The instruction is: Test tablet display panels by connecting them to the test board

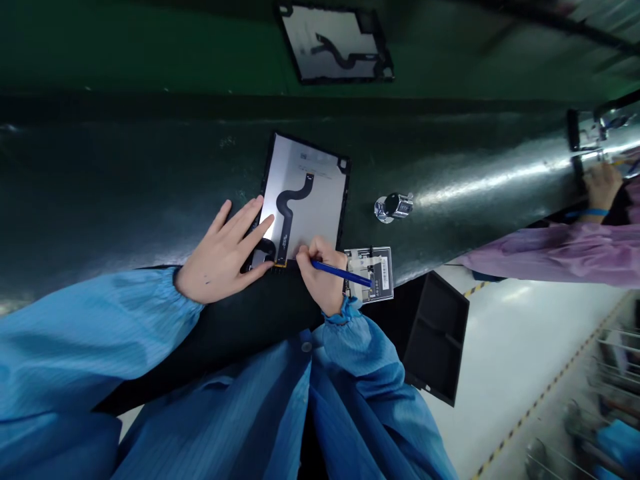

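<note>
The left hand [223, 250] lies open, fingers spread, steadying a white tablet panel [313, 180] on the dark bench [150, 187]. The right hand [320, 273] grips a blue pen [340, 273], its tip hidden near the end of the black ribbon cable [286, 230].

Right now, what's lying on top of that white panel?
A curvy black ribbon cable lies on the white panel. The left hand and the right hand, holding a blue pen, cover its bottom edge, hiding what's underneath.
</note>
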`<state>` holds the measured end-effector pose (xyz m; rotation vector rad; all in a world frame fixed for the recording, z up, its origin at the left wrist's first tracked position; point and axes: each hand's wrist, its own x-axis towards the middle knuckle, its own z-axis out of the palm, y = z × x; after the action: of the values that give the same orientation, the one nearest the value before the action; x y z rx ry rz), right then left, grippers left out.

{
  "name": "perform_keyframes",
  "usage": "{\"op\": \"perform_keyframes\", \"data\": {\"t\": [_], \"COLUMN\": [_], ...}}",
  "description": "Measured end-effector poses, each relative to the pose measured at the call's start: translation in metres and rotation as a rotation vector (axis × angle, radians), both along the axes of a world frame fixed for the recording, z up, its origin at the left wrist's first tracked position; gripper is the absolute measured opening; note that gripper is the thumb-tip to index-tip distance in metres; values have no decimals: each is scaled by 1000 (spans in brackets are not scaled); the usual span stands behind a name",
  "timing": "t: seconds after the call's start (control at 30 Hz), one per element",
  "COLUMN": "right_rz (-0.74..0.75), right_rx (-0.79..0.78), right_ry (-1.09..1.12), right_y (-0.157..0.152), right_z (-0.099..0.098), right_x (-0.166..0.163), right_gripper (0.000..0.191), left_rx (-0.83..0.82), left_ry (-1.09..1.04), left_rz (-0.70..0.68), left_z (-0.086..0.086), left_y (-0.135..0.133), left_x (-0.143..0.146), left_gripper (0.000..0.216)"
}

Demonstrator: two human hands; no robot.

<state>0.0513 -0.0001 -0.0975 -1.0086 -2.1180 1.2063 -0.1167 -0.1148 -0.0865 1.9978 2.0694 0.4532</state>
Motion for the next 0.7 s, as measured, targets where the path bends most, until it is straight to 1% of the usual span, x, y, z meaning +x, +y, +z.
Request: {"op": "perform_keyframes", "data": {"t": [0.1,0.17,0.27,0.3,0.37,0.43,0.53,0.63,0.7], "right_rz": [-86,-94,-30,0,65,138,223,225,214], "right_rx": [-130,-185,-179,-182,-210,-236,-254,-313,-347], "right_ry": [106,145,157,157,138,89,40,98,149], "right_y": [6,15,37,45,61,74,86,87,83], "right_z": [8,20,39,43,45,38,16,-3,-9], "right_x": [4,8,13,14,13,9,-2,-18,-29], "right_gripper": [35,32,16,14,20,23,18,28,31], "left_rx": [2,3,-6,-8,-15,-17,-24,-45,-53], "left_ry": [-13,-20,-32,-37,-44,-48,-52,-54,-56], "left_rz": [13,20,35,41,50,53,52,47,44], "left_z": [2,4,5,5,6,6,8,10,11], "left_y": [1,0,-2,-3,-7,-12,-20,-27,-29], "left_x": [1,2,4,5,8,11,18,24,26], "left_gripper": [61,60,60,60,61,61,60,59,59]}}
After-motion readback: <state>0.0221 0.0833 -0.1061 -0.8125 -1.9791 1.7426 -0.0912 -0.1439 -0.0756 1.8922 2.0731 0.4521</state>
